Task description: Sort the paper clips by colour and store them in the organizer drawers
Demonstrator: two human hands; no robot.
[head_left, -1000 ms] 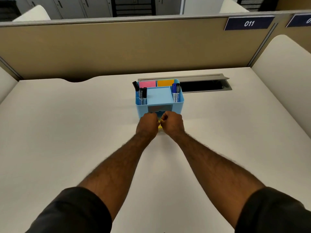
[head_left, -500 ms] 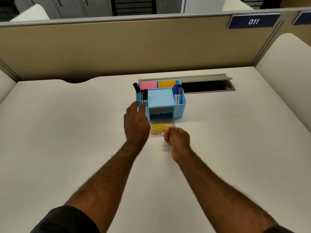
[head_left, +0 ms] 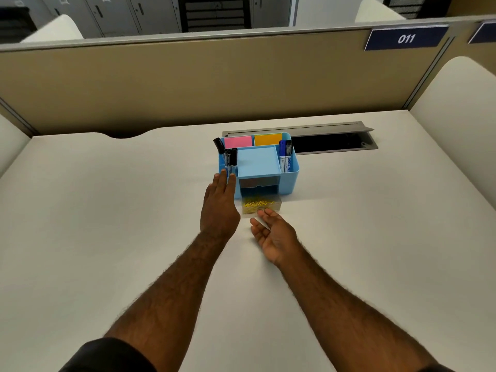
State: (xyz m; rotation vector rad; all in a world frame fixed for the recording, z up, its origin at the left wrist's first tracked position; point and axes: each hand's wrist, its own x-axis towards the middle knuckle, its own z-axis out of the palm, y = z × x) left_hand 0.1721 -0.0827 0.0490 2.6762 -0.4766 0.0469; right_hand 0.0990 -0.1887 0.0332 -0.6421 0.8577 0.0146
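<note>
Yellow paper clips (head_left: 258,204) heaped in a clear drawer (head_left: 261,206), pulled out onto the worktop (head_left: 107,210) just in front of the blue organizer (head_left: 290,181). Left hand (head_left: 220,208) flat, fingers straight, tips touching the organizer's near left corner beside the black markers (head_left: 230,159); no grip on anything. Right hand (head_left: 276,233) palm up, fingers loosely spread, empty, tips just at the drawer's near edge. Only yellow clips visible, so sorting probably far along, with closing the drawer likely next.

Risks from here: drawer pushed askew and jamming at the open slot (head_left: 259,182), scattering clips. Light organizer sliding toward the far cable tray (head_left: 335,142) if the left hand braces too weakly. Clips piled high catching on the slot's upper lip. Blue markers (head_left: 284,157) and sticky notes (head_left: 252,140) tipping if bumped.
</note>
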